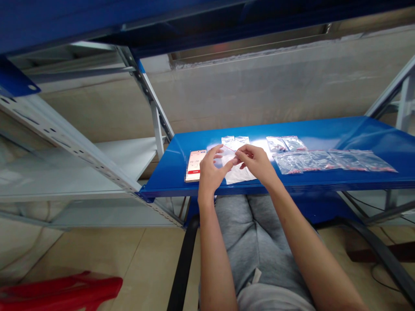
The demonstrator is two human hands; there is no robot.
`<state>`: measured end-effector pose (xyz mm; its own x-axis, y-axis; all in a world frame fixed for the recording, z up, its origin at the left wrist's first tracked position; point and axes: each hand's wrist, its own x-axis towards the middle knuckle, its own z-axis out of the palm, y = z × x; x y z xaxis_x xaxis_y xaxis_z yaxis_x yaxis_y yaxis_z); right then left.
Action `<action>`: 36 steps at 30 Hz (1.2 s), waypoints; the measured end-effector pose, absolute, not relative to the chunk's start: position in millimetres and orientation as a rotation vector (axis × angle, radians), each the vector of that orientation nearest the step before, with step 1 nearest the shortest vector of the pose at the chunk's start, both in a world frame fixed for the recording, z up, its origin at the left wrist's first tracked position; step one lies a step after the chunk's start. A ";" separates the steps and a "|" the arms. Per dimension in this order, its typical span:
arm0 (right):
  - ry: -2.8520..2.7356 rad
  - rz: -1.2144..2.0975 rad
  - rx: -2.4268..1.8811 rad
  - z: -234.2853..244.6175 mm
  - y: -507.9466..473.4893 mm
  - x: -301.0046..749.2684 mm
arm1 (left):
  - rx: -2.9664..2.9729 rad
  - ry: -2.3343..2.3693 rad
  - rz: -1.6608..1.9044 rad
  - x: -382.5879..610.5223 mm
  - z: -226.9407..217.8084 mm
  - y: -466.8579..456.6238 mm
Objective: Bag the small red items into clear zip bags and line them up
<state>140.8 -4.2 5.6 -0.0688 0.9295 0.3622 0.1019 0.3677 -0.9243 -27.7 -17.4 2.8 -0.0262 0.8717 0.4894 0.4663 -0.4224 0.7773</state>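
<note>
Above the blue shelf's front part, my left hand (212,168) and my right hand (254,160) are close together. A thin red line, which looks like the seal of a small clear zip bag (229,150), stretches between their fingertips. My right hand pinches its right end; the fingers of my left hand curve around its left end, the thumb reaching toward my right fingers. Beneath the hands lies a whitish pile (239,176), which looks like stacked plastic bags, partly hidden. Just left of my left hand lies a phone (193,166) showing a timer.
Several clear zip bags (327,160) with small red pieces lie in a row at the right on the blue shelf (343,129). Two more bags (287,143) lie behind them. A metal upright (65,134) stands at the left; another blue shelf (207,26) hangs overhead.
</note>
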 end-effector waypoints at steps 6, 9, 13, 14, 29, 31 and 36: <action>-1.436 0.936 -0.982 3.7 -4.7 137.7 | 2.021 1.408 1.420 -25.7 -3.4 -13.3; -1.434 0.969 -0.967 2.0 -3.8 136.2 | 2.065 1.428 1.404 -23.8 -5.2 -11.8; -1.442 0.976 -0.963 -1.0 -1.7 135.4 | 2.102 1.443 1.404 -23.5 -7.7 -10.4; -1.449 0.971 -0.970 -1.8 -1.2 135.2 | 2.108 1.451 1.404 -23.7 -8.3 -10.1; -1.508 0.985 -0.981 -1.0 -1.2 135.8 | 2.114 1.495 1.439 -29.1 -8.1 -9.8; -1.521 0.988 -0.971 -1.6 -0.7 136.3 | 2.101 1.495 1.439 -29.1 -9.2 -8.6; -1.534 1.016 -0.943 -0.7 -1.3 136.2 | 2.095 1.475 1.466 -27.9 -11.2 -6.5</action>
